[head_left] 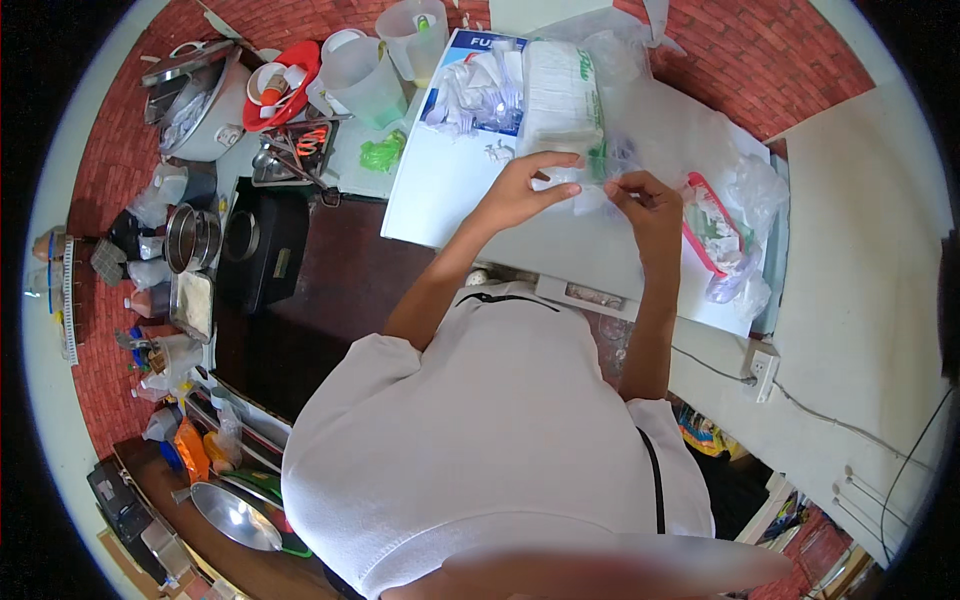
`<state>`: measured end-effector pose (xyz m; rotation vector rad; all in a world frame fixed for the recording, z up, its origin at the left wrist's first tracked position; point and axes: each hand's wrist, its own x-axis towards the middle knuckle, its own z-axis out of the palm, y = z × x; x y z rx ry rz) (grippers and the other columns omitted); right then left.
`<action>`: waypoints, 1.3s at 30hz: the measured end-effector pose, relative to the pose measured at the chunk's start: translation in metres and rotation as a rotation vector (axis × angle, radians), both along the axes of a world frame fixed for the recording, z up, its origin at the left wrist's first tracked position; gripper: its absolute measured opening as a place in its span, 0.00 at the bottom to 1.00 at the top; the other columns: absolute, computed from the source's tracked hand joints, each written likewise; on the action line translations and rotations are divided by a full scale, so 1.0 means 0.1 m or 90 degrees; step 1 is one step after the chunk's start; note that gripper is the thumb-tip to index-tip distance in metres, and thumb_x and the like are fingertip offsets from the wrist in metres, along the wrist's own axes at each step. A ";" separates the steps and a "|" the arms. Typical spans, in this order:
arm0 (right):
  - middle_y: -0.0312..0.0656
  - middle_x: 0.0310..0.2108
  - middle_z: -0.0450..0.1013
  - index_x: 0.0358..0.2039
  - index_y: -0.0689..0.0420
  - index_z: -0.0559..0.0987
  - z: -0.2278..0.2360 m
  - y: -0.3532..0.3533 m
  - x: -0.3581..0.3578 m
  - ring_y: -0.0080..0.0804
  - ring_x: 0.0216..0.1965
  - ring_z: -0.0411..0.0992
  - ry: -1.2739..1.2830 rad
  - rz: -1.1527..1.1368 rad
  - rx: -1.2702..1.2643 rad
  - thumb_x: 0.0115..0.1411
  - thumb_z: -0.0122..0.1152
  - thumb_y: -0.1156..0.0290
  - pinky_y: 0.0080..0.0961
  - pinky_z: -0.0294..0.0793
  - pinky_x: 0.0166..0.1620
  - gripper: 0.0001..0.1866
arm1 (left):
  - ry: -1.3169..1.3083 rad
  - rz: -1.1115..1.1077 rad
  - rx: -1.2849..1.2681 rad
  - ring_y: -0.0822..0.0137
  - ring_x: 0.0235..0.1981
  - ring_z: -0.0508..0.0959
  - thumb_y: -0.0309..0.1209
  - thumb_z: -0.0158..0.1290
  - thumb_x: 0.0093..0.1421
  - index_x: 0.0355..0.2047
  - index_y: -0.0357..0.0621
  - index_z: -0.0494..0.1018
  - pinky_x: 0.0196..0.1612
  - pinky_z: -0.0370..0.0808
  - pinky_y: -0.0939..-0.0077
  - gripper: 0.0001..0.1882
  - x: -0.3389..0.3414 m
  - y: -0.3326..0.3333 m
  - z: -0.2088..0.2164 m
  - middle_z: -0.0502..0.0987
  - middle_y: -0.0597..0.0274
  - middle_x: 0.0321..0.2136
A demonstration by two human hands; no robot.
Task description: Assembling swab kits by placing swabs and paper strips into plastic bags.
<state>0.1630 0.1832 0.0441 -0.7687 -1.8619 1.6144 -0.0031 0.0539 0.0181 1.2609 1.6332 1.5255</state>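
Observation:
My left hand (526,192) is over the white tabletop with its thumb and fingers apart. Some clear plastic shows in the gap between them. Close by on the right, my right hand (648,200) has thumb and fingertips pinched together on a bit of clear plastic (590,203). Just beyond both hands lies a white package (562,95) with green print, in a clear wrapper. Left of it, white plastic pieces and clear bags (478,92) are heaped on a blue and white box panel. A red-rimmed tray (708,228) with white crumpled bits sits right of my right hand.
Translucent pitchers (365,85) and a green plastic bag (383,151) stand at the far left of the table. A big metal pot (215,110), a red bowl (300,75) and steel sieves (190,238) crowd the left counter. A wall outlet (763,370) with a cord is at right.

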 end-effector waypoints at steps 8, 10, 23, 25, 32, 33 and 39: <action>0.36 0.28 0.77 0.39 0.62 0.81 -0.21 -0.06 -0.15 0.20 0.33 0.73 0.028 0.017 -0.021 0.56 0.66 0.69 0.17 0.70 0.36 0.12 | -0.195 -0.091 -0.019 0.73 0.35 0.79 0.30 0.57 0.60 0.37 0.34 0.80 0.39 0.74 0.79 0.10 -0.08 0.15 -0.01 0.82 0.58 0.32; 0.38 0.29 0.77 0.41 0.64 0.80 -0.39 -0.04 -0.14 0.22 0.34 0.75 0.057 0.084 -0.115 0.57 0.65 0.70 0.18 0.72 0.38 0.13 | -0.201 -0.103 -0.027 0.74 0.35 0.78 0.31 0.57 0.60 0.38 0.33 0.79 0.38 0.74 0.81 0.12 -0.12 0.19 -0.04 0.81 0.60 0.32; 0.33 0.29 0.76 0.34 0.53 0.75 -1.22 -0.22 0.10 0.19 0.29 0.74 0.121 -0.119 -0.304 0.58 0.63 0.71 0.14 0.62 0.30 0.06 | -0.052 -0.158 -0.211 0.76 0.30 0.73 0.32 0.52 0.64 0.38 0.37 0.73 0.37 0.70 0.78 0.10 0.03 0.14 -0.86 0.77 0.66 0.29; 0.38 0.30 0.77 0.38 0.57 0.75 -1.32 -0.24 0.16 0.27 0.29 0.76 -0.002 -0.199 -0.312 0.55 0.65 0.72 0.22 0.71 0.35 0.11 | -0.040 -0.119 -0.195 0.73 0.29 0.73 0.33 0.51 0.65 0.37 0.37 0.73 0.37 0.70 0.76 0.10 0.04 0.16 -0.99 0.77 0.63 0.28; 0.47 0.41 0.71 0.47 0.57 0.75 -2.03 0.23 0.60 0.42 0.44 0.71 -0.198 -0.353 0.375 0.53 0.63 0.76 0.37 0.71 0.44 0.19 | 0.361 -0.163 -0.143 0.47 0.43 0.74 0.26 0.50 0.60 0.47 0.39 0.70 0.45 0.72 0.57 0.14 0.17 0.34 -1.52 0.75 0.47 0.40; 0.47 0.42 0.70 0.47 0.56 0.75 -2.05 0.26 0.64 0.44 0.44 0.70 -0.259 -0.350 0.405 0.52 0.63 0.76 0.38 0.70 0.44 0.19 | 0.406 -0.133 -0.115 0.47 0.46 0.73 0.25 0.51 0.58 0.49 0.40 0.69 0.48 0.71 0.56 0.17 0.19 0.34 -1.53 0.73 0.48 0.44; 0.48 0.43 0.68 0.45 0.55 0.78 -2.04 0.35 0.72 0.48 0.44 0.68 -0.420 -0.306 0.440 0.50 0.65 0.76 0.38 0.70 0.45 0.19 | 0.369 0.002 -0.035 0.48 0.48 0.72 0.22 0.52 0.56 0.48 0.40 0.70 0.51 0.70 0.60 0.18 0.52 -0.17 -1.46 0.72 0.49 0.44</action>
